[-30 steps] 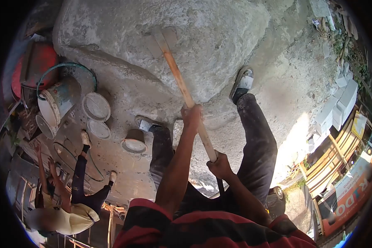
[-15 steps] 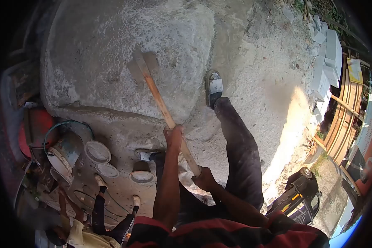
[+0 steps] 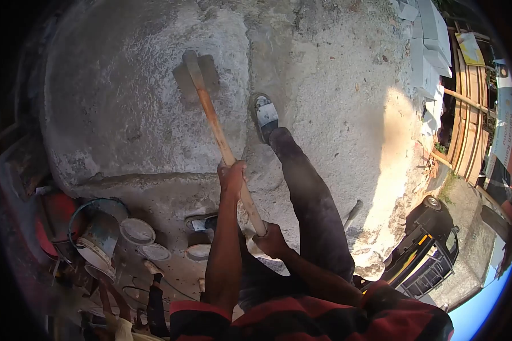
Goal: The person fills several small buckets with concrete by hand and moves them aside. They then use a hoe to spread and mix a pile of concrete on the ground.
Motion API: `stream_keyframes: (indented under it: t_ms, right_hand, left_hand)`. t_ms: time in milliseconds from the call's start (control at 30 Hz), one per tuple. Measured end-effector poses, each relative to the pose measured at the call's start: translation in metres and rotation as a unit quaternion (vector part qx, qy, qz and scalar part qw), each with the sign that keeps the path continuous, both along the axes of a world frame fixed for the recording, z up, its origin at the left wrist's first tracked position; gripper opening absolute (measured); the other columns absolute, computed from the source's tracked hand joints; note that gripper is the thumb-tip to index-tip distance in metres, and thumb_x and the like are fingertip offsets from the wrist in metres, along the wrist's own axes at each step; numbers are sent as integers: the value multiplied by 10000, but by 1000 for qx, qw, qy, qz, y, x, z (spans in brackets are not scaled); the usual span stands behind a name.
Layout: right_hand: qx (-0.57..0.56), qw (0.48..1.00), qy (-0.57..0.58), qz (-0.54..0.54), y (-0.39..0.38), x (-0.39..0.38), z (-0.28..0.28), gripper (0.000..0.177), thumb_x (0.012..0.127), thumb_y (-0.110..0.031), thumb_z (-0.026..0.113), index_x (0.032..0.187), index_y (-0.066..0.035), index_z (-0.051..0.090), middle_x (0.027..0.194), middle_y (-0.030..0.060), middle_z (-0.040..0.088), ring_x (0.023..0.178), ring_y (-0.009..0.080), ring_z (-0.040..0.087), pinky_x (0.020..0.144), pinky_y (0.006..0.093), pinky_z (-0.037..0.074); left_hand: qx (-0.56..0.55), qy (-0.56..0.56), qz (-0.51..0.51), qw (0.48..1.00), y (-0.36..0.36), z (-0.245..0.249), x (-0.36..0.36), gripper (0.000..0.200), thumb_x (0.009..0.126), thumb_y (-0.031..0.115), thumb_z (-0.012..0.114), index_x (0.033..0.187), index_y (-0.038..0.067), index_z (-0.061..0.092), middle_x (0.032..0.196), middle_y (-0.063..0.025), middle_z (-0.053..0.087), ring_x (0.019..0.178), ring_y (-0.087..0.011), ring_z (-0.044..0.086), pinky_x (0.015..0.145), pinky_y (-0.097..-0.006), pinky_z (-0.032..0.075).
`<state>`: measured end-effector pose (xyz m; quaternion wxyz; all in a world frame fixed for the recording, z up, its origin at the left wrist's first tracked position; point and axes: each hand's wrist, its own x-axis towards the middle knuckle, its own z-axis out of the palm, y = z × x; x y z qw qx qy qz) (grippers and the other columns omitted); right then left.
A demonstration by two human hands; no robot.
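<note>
My left hand (image 3: 231, 176) is wrapped round the middle of the wooden handle of a hoe (image 3: 216, 125). Lower down, close to the handle's end, my right hand (image 3: 272, 241) grips the same hoe. Its broad, dull metal blade lies at the far end, against a pale, wet-looking layer of cement (image 3: 148, 91) on the ground. My shoe (image 3: 264, 116) stands at the edge of that layer, right of the blade.
Buckets (image 3: 96, 241) and round pans (image 3: 137, 231) stand at the left, near a bent-over person (image 3: 119, 327). A dark slim tool (image 3: 352, 215) lies right of my leg. White blocks (image 3: 432, 40), wooden planks (image 3: 466, 113) and a vehicle (image 3: 424, 256) line the right side.
The view has shifted, so the ground, planks and vehicle sit differently in the frame. Both hands keep their grip, and the hoe blade appears slightly farther up the picture.
</note>
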<state>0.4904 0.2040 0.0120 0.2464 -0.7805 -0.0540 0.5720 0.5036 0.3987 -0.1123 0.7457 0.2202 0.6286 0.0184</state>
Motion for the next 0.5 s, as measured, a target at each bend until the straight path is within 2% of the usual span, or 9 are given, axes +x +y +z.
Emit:
stream_keyframes:
  t_ms: [67, 100, 167, 200, 267, 300, 333, 400, 500]
  right_hand:
    - [32, 999, -42, -13, -12, 0, 18, 288, 875, -155, 754, 1042, 66, 673, 737, 175, 693, 693, 222, 688, 682, 412, 544]
    - [25, 999, -32, -16, -3, 17, 34, 317, 853, -121, 745, 1092, 68, 655, 745, 162, 688, 713, 188, 674, 691, 398, 547]
    - [-6, 998, -56, 0, 5, 53, 62, 187, 816, -74, 701, 940, 50, 636, 687, 105, 613, 661, 129, 588, 614, 369, 500]
    - [-31, 997, -15, -76, 12, 72, 81, 131, 806, -67, 677, 867, 29, 612, 666, 57, 565, 626, 110, 536, 567, 350, 454]
    - [-21, 992, -35, -119, 28, 118, 126, 88, 815, -28, 657, 832, -17, 571, 646, 19, 544, 538, 108, 531, 482, 314, 435]
    - [-31, 989, -27, -143, 41, 144, 154, 115, 817, 8, 648, 826, -41, 544, 628, 12, 536, 496, 110, 534, 445, 300, 440]
    - [-37, 988, -69, -137, 45, 166, 171, 86, 828, -14, 632, 811, -34, 550, 612, 32, 544, 461, 132, 524, 428, 300, 433]
    - [-100, 989, -87, -71, 52, 217, 202, 80, 824, -47, 623, 778, -23, 563, 585, 60, 547, 428, 159, 512, 409, 312, 413]
    - [-165, 979, -124, 3, 60, 282, 217, 104, 805, -65, 628, 767, -40, 535, 596, 46, 528, 450, 149, 501, 419, 319, 421]
  left_hand:
    - [0, -42, -30, 999, 1, 30, 16, 217, 849, 132, 726, 987, 62, 574, 745, -34, 570, 562, -144, 552, 512, -310, 487]
    - [4, -68, -43, 997, 7, 46, 31, 236, 870, 161, 743, 1014, 68, 580, 771, -35, 576, 597, -149, 576, 538, -306, 498]
    - [16, -176, -78, 981, 25, 85, 59, 303, 956, 257, 712, 1155, 62, 592, 888, -54, 638, 731, -154, 636, 645, -301, 531]
    - [13, -209, -87, 974, 27, 96, 70, 327, 972, 274, 696, 1194, 58, 592, 918, -60, 651, 762, -153, 644, 668, -300, 533]
    - [8, -271, -104, 957, 30, 116, 78, 379, 1002, 309, 663, 1272, 52, 590, 978, -73, 678, 824, -151, 660, 715, -297, 536]
    - [-7, -268, -101, 958, 23, 108, 72, 401, 1016, 306, 670, 1294, 33, 580, 1041, -113, 696, 797, -135, 659, 690, -250, 520]
    - [3, -247, -96, 964, 15, 99, 60, 379, 1017, 301, 664, 1278, 36, 590, 1036, -108, 699, 793, -130, 658, 684, -247, 518]
    - [19, -204, -85, 975, -10, 76, 21, 336, 1020, 290, 652, 1245, 43, 611, 1025, -99, 706, 785, -119, 656, 673, -241, 516]
    - [-9, -93, -28, 995, -67, 10, -88, 264, 986, 232, 657, 1159, 33, 649, 891, -71, 707, 728, -107, 646, 626, -250, 512]
